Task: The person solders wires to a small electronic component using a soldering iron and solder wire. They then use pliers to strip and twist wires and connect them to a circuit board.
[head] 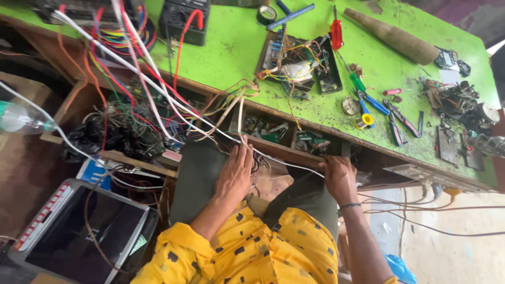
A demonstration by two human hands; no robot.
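My left hand [235, 171] lies flat on my thigh in dark green trousers [197, 179], fingers stretched toward a bundle of thin wires [231, 105] that hangs from the bench. My right hand [339, 178] is curled at the front edge of the green workbench [231, 47], closed around the end of a long white wire [158, 87] that runs in from the upper left. Just beyond both hands is an open wooden drawer [273, 131] with small parts. On the bench above sits an opened circuit box [297, 63] with loose wires.
The bench holds a red screwdriver [336, 34], blue-handled pliers [371, 102], a yellow tape roll [365, 121], a black meter [184, 21], a tapered wooden piece [392, 37] and scrap parts [457, 100]. A grey screen device [79, 226] and plastic bottle [21, 118] are at left.
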